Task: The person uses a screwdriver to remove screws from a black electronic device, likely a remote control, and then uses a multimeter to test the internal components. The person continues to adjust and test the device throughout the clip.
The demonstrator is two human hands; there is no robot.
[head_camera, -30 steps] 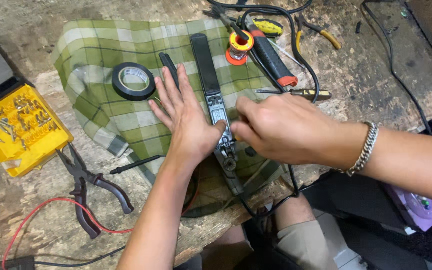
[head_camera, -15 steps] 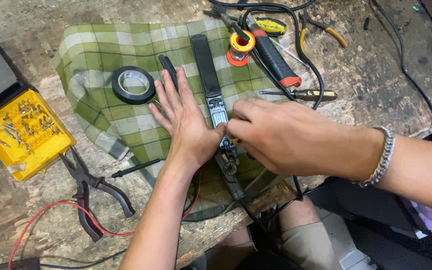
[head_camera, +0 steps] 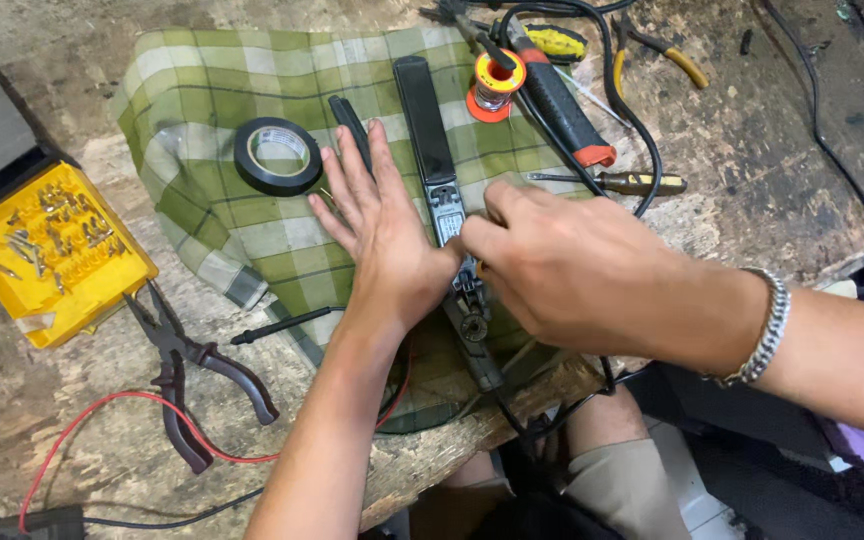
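Far left edge of the workbench (head_camera: 772, 150): a yellow bit case (head_camera: 47, 250), lid open, bits loose inside. Just right, near the front edge, dark-handled pliers (head_camera: 197, 375) across a red wire (head_camera: 102, 420). On the green plaid cloth (head_camera: 202, 90), toward its back left corner, a roll of black tape (head_camera: 277, 155).

Mid-cloth: left hand (head_camera: 382, 240) pressed flat, palm down, fingers slightly spread, steadying the long black device (head_camera: 430, 130) along its left side. Device opened at the near end, small inner parts and a round gear-like piece bared, so seemingly partway through disassembly or repair, casing not closed.

Right hand (head_camera: 562, 265) over the exposed section, fingertips drawn together as if pinching something small there; what exactly, impossible to tell.

Back right: orange solder spool (head_camera: 495, 85), red-and-black handled tool (head_camera: 562, 105), a screwdriver (head_camera: 622, 182), yellow-handled pliers (head_camera: 667, 55).
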